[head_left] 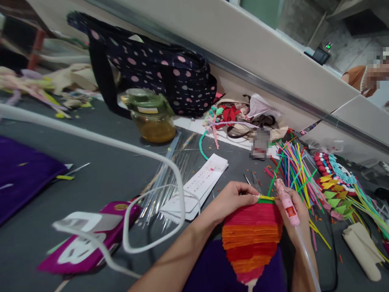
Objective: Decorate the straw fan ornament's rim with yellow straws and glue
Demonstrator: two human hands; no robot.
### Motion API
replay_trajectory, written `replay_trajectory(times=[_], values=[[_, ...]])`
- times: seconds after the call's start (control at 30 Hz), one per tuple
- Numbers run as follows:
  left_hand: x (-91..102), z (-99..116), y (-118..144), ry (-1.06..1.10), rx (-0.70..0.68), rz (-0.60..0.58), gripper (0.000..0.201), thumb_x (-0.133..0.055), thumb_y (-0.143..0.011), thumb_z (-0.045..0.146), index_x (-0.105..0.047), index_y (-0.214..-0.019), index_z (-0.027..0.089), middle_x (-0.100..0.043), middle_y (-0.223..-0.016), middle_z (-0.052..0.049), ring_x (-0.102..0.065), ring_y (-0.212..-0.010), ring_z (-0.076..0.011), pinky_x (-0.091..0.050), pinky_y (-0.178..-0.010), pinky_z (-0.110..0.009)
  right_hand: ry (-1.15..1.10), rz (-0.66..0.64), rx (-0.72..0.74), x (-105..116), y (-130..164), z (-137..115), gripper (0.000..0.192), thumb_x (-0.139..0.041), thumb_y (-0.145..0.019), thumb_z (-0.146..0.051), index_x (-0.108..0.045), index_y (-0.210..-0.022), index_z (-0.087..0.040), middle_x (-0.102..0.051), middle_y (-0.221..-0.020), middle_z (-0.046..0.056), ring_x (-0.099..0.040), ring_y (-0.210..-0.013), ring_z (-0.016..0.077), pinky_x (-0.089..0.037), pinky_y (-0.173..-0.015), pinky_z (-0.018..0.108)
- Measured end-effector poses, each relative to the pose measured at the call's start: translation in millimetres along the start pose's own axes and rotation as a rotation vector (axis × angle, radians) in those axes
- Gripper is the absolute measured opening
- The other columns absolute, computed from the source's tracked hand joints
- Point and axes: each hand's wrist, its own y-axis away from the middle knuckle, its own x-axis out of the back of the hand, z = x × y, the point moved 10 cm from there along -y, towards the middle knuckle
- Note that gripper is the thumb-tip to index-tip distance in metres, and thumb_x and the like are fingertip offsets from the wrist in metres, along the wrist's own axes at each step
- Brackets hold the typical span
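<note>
My left hand (232, 199) pinches the top edge of a layered craft piece (251, 239) made of red, orange and pink strips, at a yellow and green strip (266, 198). My right hand (296, 215) grips a pink glue gun (286, 202) with its tip at that same top edge. A clear glue stick (306, 255) trails from the gun's back toward me. The craft piece rests over purple fabric (209, 271) in front of me.
A bundle of coloured sticks (296, 170) lies right of my hands, beside a beaded craft (332, 174). White paper slips (200, 186), clear sticks (170, 178), a white cable (121, 142), a jar (152, 115), a polka-dot bag (152, 67) and a magenta packet (91, 239) lie left. Another person (361, 79) sits far right.
</note>
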Motion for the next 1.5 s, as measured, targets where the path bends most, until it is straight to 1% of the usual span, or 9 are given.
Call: replay_trajectory(times=[0.1, 0.2, 0.4, 0.6, 0.67, 0.87, 1.03, 1.17, 1.5], values=[[-0.3, -6, -2, 0.035, 0.005, -0.015, 0.025, -0.075, -0.060, 0.031, -0.072, -0.075, 0.012, -0.066, -0.065, -0.001, -0.054, -0.059, -0.0120, -0.039, -0.056, -0.022, -0.086, -0.061, -0.103, -6, 0, 4, 0.028, -0.060, -0.081, -0.043, -0.063, -0.094, -0.018, -0.068, -0.080, 0.003, -0.062, -0.069, 0.0184, -0.047, -0.062, 0.026], [3.1, -9, -7, 0.021, -0.031, 0.008, 0.029, -0.075, -0.061, 0.032, -0.071, -0.082, 0.013, -0.062, -0.060, 0.002, -0.053, -0.054, -0.0113, -0.038, -0.054, -0.022, -0.120, -0.042, -0.100, -2, 1, -1, 0.028, -0.062, -0.079, -0.041, -0.063, -0.093, -0.017, -0.070, -0.082, 0.004, -0.064, -0.072, 0.0199, -0.049, -0.065, 0.028], [9.3, 17, -4, -0.309, -0.280, 0.141, 0.015, -0.068, -0.067, 0.030, -0.071, -0.073, 0.016, -0.071, -0.076, -0.004, -0.061, -0.075, -0.0183, -0.044, -0.069, -0.026, -0.168, -0.030, -0.054, 8, 4, -10, 0.026, -0.064, -0.079, -0.036, -0.063, -0.098, -0.018, -0.069, -0.083, 0.006, -0.065, -0.080, 0.0213, -0.052, -0.070, 0.031], [7.9, 4, -4, -0.094, -0.146, 0.086, 0.031, -0.068, -0.069, 0.039, -0.069, -0.087, 0.013, -0.069, -0.072, -0.003, -0.061, -0.066, -0.0164, -0.045, -0.062, -0.025, -0.174, -0.044, -0.023, 10, 2, -8, 0.023, -0.062, -0.080, -0.038, -0.064, -0.091, -0.018, -0.070, -0.082, 0.006, -0.066, -0.078, 0.0212, -0.053, -0.070, 0.032], [6.6, 6, -2, -0.153, -0.159, 0.087, 0.029, -0.068, -0.071, 0.039, -0.069, -0.086, 0.014, -0.070, -0.076, -0.004, -0.062, -0.069, -0.0173, -0.046, -0.064, -0.025, -0.136, -0.052, -0.018, 11, 1, -6, 0.025, -0.063, -0.079, -0.038, -0.065, -0.094, -0.018, -0.071, -0.084, 0.007, -0.066, -0.077, 0.0217, -0.053, -0.069, 0.032], [-8.5, 27, 9, -0.597, -0.325, 0.141, 0.024, -0.056, -0.082, 0.038, -0.073, -0.081, 0.021, -0.073, -0.089, -0.004, -0.063, -0.086, -0.0212, -0.044, -0.074, -0.027, -0.010, -0.087, 0.036, 10, 2, -4, 0.023, -0.061, -0.079, -0.034, -0.067, -0.097, -0.019, -0.071, -0.080, 0.006, -0.067, -0.075, 0.0220, -0.053, -0.065, 0.030], [-11.2, 24, 10, -0.594, -0.299, 0.177, 0.023, -0.056, -0.082, 0.037, -0.072, -0.076, 0.021, -0.074, -0.084, -0.003, -0.064, -0.083, -0.0203, -0.044, -0.071, -0.025, 0.090, -0.015, -0.042, 15, 6, 1, 0.020, -0.064, -0.076, -0.040, -0.068, -0.081, -0.021, -0.070, -0.074, 0.004, -0.065, -0.067, 0.0213, -0.050, -0.055, 0.027], [-8.6, 25, 12, -0.605, -0.299, 0.218, 0.015, -0.061, -0.078, 0.031, -0.072, -0.073, 0.022, -0.073, -0.084, -0.002, -0.064, -0.082, -0.0193, -0.044, -0.071, -0.024, 0.069, -0.001, -0.066, 16, 11, -3, 0.026, -0.062, -0.079, -0.045, -0.068, -0.087, -0.021, -0.072, -0.081, 0.005, -0.066, -0.070, 0.0205, -0.050, -0.057, 0.025], [-11.3, 30, 16, -0.595, -0.363, 0.210, 0.014, -0.061, -0.078, 0.029, -0.072, -0.073, 0.022, -0.073, -0.082, -0.002, -0.064, -0.080, -0.0185, -0.044, -0.072, -0.025, 0.074, -0.035, -0.026, 16, 22, -5, 0.021, -0.056, -0.085, -0.039, -0.064, -0.093, -0.022, -0.070, -0.081, 0.002, -0.065, -0.070, 0.0180, -0.047, -0.058, 0.022]])
